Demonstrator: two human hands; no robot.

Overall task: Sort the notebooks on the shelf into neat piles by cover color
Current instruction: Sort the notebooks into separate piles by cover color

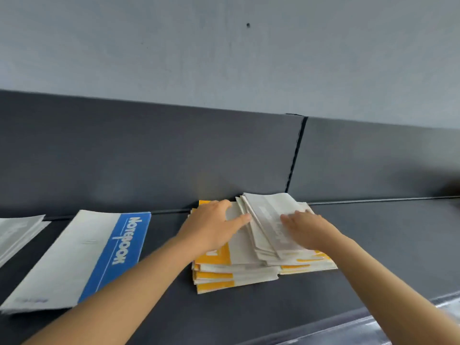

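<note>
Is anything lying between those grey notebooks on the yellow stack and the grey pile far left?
Yes: the blue notebook lies flat on the shelf between the grey notebooks and the grey pile.

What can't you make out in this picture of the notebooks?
Head view, the only one:
- Lettering on the grey notebooks: blurred, partly under the right hand.
- Yellow pile: top cover mostly hidden by the left hand and grey notebooks.
- Far-left grey pile: cut off by the frame edge.
- Notebooks per pile: too blurred to count.

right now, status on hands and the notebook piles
Left hand flat on the yellow pile. Right hand on grey notebooks fanned askew atop it. Blue notebook apart at left, nothing blocking.
</note>
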